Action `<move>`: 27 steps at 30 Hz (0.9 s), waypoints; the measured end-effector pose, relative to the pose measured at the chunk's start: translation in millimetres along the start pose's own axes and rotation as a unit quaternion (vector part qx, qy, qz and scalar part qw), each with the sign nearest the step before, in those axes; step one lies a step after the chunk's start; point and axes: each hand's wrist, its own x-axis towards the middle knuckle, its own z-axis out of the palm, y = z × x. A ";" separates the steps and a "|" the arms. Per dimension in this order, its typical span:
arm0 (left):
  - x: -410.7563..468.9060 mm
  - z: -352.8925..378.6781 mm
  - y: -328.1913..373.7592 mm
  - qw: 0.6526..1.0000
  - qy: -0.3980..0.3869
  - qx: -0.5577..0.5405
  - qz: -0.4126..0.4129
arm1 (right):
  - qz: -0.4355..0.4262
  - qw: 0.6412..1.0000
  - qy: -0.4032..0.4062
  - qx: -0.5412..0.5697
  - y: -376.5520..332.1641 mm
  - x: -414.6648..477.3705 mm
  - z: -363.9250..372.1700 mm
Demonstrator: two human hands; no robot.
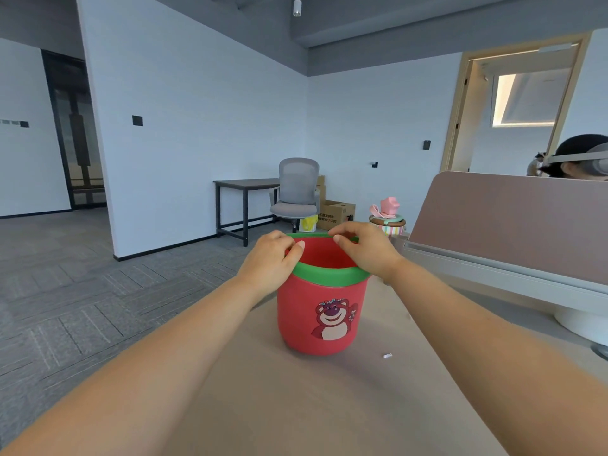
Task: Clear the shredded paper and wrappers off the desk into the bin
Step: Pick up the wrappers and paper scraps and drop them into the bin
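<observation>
One smooth tan bench (296,406), edged by grey herringbone carpet (65,307), carries the round red bin (322,311), green-rimmed; left grip (273,261) and right grip (365,251) clamp its rim at nine and two o'clock; a paper scrap (387,356) lies at four.

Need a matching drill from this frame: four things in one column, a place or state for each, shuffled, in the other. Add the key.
1 left hand
2 right hand
3 paper scrap
4 grey chair

A lies on the desk, right of the bin
B stands beside the dark table
C grips the bin's rim, left side
D grips the bin's rim, right side

Pairs: 1-C, 2-D, 3-A, 4-B
</observation>
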 end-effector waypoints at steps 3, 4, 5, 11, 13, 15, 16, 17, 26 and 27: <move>-4.0 4.4 15.0 0.998 0.055 0.017 0.032 | 0.004 0.999 0.041 0.009 3.4 -17.5 -11.1; -7.5 8.1 23.0 0.995 0.083 0.026 0.051 | 0.005 0.999 0.052 0.007 7.0 -24.5 -16.1; -12.0 13.2 31.7 0.992 0.104 0.030 0.072 | 0.005 0.998 0.064 0.000 12.5 -32.4 -21.2; -47.3 77.4 75.6 0.949 0.092 0.032 0.301 | 0.071 0.993 0.078 -0.061 74.2 -98.5 -47.7; -56.8 107.1 85.4 0.955 0.000 0.046 0.293 | 0.104 0.989 0.064 -0.083 96.9 -123.8 -55.9; -60.5 138.4 86.6 0.964 -0.154 0.054 0.208 | 0.149 0.982 0.025 -0.117 119.4 -147.9 -63.0; -59.5 152.9 84.6 0.960 -0.228 0.070 0.150 | 0.173 0.975 -0.003 -0.142 130.8 -159.2 -65.8; -57.8 165.2 82.1 0.952 -0.280 0.088 0.090 | 0.198 0.965 -0.032 -0.168 143.1 -169.9 -67.9; -71.5 223.6 141.3 0.886 -0.420 0.122 0.154 | 0.301 0.921 -0.075 -0.234 191.1 -225.7 -105.7; -75.9 225.9 150.4 0.883 -0.425 0.097 0.175 | 0.306 0.921 -0.077 -0.229 193.0 -227.6 -107.5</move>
